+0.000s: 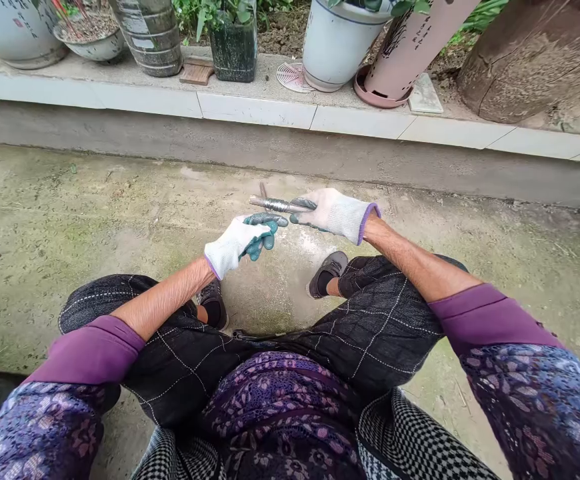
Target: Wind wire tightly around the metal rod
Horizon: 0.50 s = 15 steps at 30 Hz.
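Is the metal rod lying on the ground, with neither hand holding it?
No, the gloved right hand holds the metal rod between its thumb and fingers.

Rod (275, 205) partly hidden in right hand (330, 210)

Dark characters (419, 37) on the pink pot (394, 65) and far-left pale pot (13, 41) are unreadable.

Right hand (334, 209) holds wire-wrapped rod (276, 205) in fingers (304, 203); left hand (243, 241) just beside
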Available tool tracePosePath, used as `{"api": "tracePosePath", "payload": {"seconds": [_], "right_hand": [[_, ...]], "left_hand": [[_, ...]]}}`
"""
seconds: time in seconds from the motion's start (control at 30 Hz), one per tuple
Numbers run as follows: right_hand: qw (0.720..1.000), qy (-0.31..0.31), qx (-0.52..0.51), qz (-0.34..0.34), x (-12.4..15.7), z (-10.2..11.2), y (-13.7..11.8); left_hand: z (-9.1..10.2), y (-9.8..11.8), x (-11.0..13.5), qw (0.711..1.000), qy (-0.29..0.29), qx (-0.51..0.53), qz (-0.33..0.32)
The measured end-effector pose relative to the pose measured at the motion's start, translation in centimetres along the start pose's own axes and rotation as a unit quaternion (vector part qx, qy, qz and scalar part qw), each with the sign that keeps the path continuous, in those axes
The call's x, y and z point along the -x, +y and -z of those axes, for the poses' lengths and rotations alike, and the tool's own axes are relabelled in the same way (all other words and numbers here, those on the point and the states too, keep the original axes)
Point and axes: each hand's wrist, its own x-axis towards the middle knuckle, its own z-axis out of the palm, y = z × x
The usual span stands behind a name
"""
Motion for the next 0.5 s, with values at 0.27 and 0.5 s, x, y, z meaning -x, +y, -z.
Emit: {"api": "tracePosePath", "payload": {"seconds": [0.27, 0.5], "right_hand": [[0.981, -0.041, -0.178, -0.071, 1.3, 0.2, -1.2], [0.949, -0.094, -0.298, -0.038, 1.5, 0.5, -0.2]], "left_hand": [[-0.6, -0.5, -0.3, 0.997, 0.022, -0.07, -0.011], [0.2, 0.1, -1.2, 0.985, 0.041, -0.155, -0.056]]}}
